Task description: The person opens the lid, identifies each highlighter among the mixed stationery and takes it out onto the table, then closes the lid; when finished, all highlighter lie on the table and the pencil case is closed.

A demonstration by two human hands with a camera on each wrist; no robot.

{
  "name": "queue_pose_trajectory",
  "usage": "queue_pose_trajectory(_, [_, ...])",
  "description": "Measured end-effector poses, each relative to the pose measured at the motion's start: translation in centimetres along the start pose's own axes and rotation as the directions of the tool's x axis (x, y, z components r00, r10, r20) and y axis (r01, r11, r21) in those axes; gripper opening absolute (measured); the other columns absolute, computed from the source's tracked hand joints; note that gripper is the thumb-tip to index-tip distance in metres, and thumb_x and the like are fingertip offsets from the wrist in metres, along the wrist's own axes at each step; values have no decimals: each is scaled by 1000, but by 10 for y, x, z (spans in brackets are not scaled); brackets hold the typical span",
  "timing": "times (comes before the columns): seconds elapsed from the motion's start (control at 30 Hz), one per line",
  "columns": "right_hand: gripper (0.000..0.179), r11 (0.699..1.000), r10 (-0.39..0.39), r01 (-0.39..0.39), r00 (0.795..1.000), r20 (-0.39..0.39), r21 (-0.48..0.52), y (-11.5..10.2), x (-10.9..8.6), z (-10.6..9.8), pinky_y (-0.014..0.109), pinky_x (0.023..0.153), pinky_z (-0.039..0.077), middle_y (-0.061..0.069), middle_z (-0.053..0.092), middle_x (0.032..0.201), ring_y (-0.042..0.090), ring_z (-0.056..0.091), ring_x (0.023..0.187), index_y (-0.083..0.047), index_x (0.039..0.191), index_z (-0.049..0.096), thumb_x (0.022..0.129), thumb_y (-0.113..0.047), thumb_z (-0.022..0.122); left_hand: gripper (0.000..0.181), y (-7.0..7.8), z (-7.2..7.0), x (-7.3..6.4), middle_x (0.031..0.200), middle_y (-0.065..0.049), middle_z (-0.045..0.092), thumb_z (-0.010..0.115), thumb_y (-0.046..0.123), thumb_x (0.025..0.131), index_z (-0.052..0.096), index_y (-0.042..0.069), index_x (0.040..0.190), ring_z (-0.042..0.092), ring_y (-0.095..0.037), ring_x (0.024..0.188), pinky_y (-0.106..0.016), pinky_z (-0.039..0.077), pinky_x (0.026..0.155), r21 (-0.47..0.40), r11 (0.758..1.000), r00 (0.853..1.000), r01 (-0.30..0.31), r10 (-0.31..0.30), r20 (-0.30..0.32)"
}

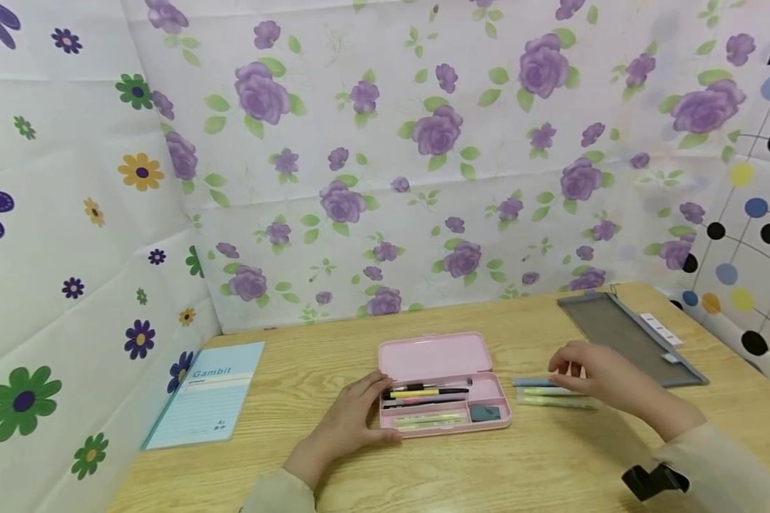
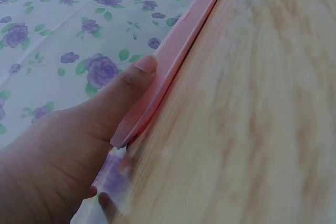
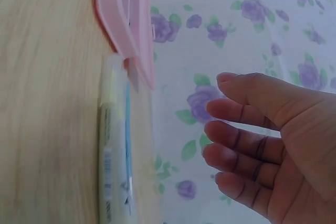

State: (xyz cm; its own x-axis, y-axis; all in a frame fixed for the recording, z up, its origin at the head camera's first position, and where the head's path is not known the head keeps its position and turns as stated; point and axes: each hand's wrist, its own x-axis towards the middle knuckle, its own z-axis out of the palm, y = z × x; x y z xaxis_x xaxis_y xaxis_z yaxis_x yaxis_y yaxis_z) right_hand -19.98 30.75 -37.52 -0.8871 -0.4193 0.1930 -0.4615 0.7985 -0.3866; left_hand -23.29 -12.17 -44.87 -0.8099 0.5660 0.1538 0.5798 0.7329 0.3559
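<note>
A pink pencil case [image 1: 433, 358] lies with its lid tipped back. My left hand [image 1: 348, 415] grips its left end, the thumb [image 2: 137, 74] along the near side. Several pens [image 1: 428, 392] fill the long compartment, pale yellow-green ones [image 1: 428, 419] lie in the front one, and a dark grey-blue eraser [image 1: 485, 412] is at front right. Over the pens to the right, my right hand [image 3: 268, 145] hovers with loosely bent fingers and nothing between them. Below it lie a blue pen [image 1: 530, 382] and pale yellow-green pens [image 1: 555, 402] on the table.
A light blue notebook [image 1: 208, 395] marked "Gambit" lies at the left. Toward the back right rests a grey mesh zip pouch [image 1: 622, 335], with a white strip [image 1: 661, 329] by its edge. Flowered cloth [image 1: 423, 214] hangs behind the wooden table [image 1: 475, 470].
</note>
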Motion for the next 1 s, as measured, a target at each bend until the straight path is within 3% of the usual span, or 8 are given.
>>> queue_pose_trajectory(0.13, [20, 1000, -19, 19, 1000, 20, 17, -9, 11, 1, 20, 57, 45, -12, 58, 84, -5, 49, 70, -18, 97, 67, 92, -36, 63, 93, 0, 0, 0, 155, -6, 35, 66, 69, 74, 40, 17, 146, 37, -34, 139, -56, 32, 113, 0, 1000, 1000, -3, 3, -4])
queue_pose_trajectory(0.4, [14, 995, -91, 90, 996, -4, -36, -25, 29, 9, 19, 58, 45, -12, 59, 84, -4, 49, 71, -15, 96, 68, 90, -28, 67, 94, 1, 0, -1, 154, -7, 36, 66, 69, 73, 41, 16, 146, 38, -34, 139, -57, 31, 113, -15, 1000, 1000, -6, 6, -8])
queue_pose_trajectory(1.0, [7, 985, -153, 145, 984, 92, 93, -52, 66, 50, 20, 62, 47, -8, 60, 82, 0, 50, 71, -16, 90, 69, 90, -23, 68, 94, 1, -1, -1, 155, -7, 36, 65, 70, 74, 40, 15, 147, 38, -33, 139, -55, 32, 113, -10, 1000, 1000, -5, 5, -6])
